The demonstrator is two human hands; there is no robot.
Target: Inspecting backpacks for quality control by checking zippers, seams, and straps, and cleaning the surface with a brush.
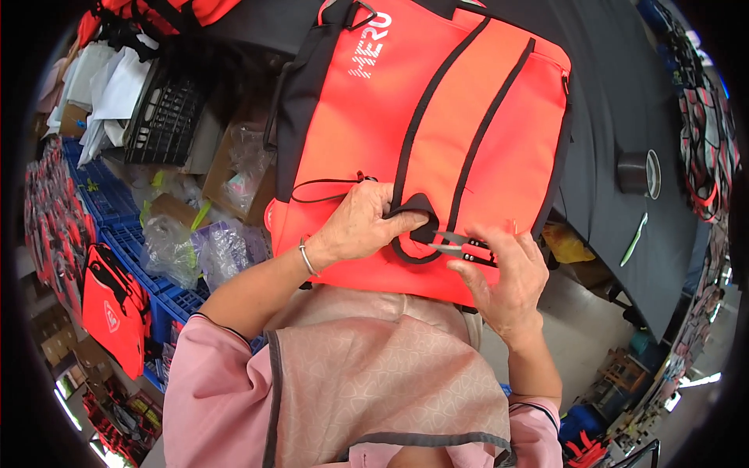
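A red-orange backpack [359, 125] with black side panels lies across my lap and the dark table edge. Over it runs a wide orange strap [449, 101] edged in black binding. Near its lower end, my left hand [359, 222] pinches a black webbing loop [417, 214] between thumb and fingers. From the right, my right hand [507, 273] grips a small pair of thread snips [466, 248]. The blades are parted and point left, close beside the black loop. Whether they touch a thread is too small to tell.
On the dark table [601, 117] at right are a black cup-like roll [640, 173] and a green-white slim tool [636, 238]. At left stand blue crates [117, 234] with clear plastic bags [172, 249], a black basket [164, 117] and another red bag [117, 312].
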